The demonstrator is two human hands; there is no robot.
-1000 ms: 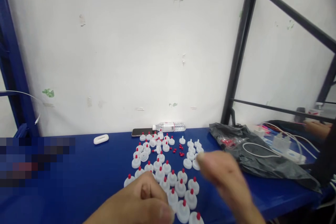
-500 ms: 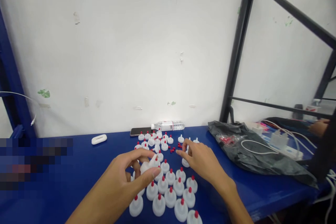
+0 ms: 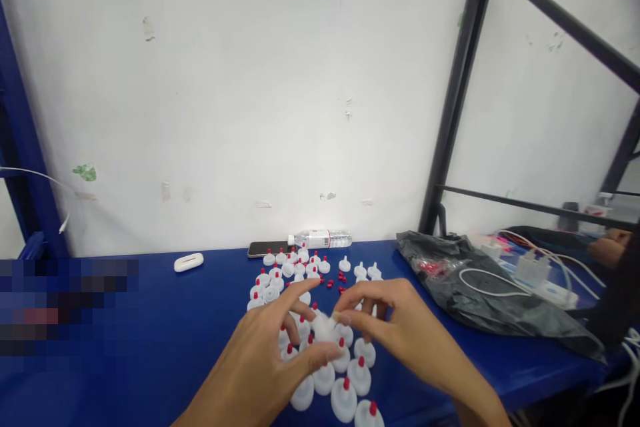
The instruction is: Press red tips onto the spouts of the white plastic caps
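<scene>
My left hand (image 3: 285,340) is curled around a white plastic nozzle cap (image 3: 325,327), blurred by motion, held above the other caps. At the nozzle's tip, the thumb and forefinger of my right hand (image 3: 385,313) are pinched together. Whatever sits between those fingertips is too small and covered to make out. Under and in front of both hands stand several white nozzle caps with red tips (image 3: 345,400). Loose small red tips (image 3: 342,277) lie beyond the hands, near several white nozzle caps without red tips (image 3: 345,265).
At the wall lie a clear water bottle (image 3: 323,239) and a phone (image 3: 267,250). A white oval case (image 3: 189,262) is on the blue table (image 3: 165,327) to the left. A dark plastic bag (image 3: 460,300), cables and a power strip (image 3: 553,291) occupy the right.
My left hand has moved right with the white nozzle cap. My right hand has come away from the loose red tips, toward me and slightly left, and its fingertips now meet the cap's nozzle.
</scene>
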